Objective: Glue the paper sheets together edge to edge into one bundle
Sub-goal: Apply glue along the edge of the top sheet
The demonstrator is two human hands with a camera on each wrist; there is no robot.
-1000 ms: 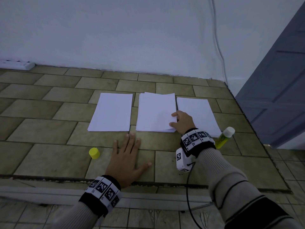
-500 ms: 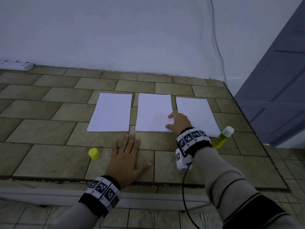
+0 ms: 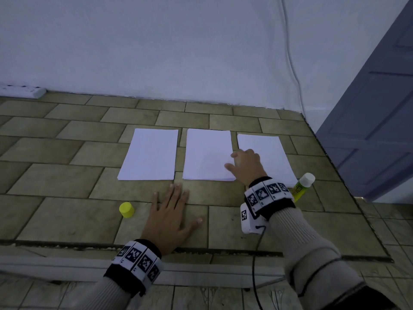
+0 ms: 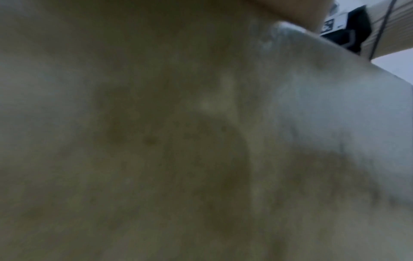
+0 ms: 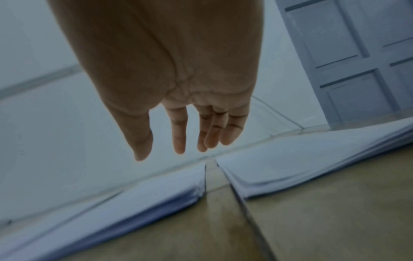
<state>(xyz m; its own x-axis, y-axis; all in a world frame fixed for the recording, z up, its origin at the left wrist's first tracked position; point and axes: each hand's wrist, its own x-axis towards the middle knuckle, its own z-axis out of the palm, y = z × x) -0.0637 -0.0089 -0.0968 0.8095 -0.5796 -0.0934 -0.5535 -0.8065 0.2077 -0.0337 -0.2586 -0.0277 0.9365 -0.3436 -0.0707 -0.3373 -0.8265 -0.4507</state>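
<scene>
Three white paper stacks lie side by side on the tiled surface: left stack (image 3: 149,154), middle stack (image 3: 206,153), right stack (image 3: 270,151). My right hand (image 3: 237,161) hovers over the narrow gap between the middle and right stacks. In the right wrist view its fingers (image 5: 178,137) hang straight and hold nothing above the middle stack (image 5: 111,203) and right stack (image 5: 301,159). My left hand (image 3: 169,211) lies flat on the tile in front of the stacks, fingers spread. A yellow-green glue bottle (image 3: 301,186) with a white top lies behind my right wrist.
A loose yellow cap (image 3: 126,209) stands on the tile left of my left hand. A white power strip (image 3: 22,90) lies along the wall at far left. The surface drops off at the right, by a grey door (image 3: 375,119). The left wrist view shows only blurred tile.
The middle stack's skewed top sheets now lie squared and flat. My right hand let go of its near right corner and moved farther, over the gap. The left hand stayed put.
</scene>
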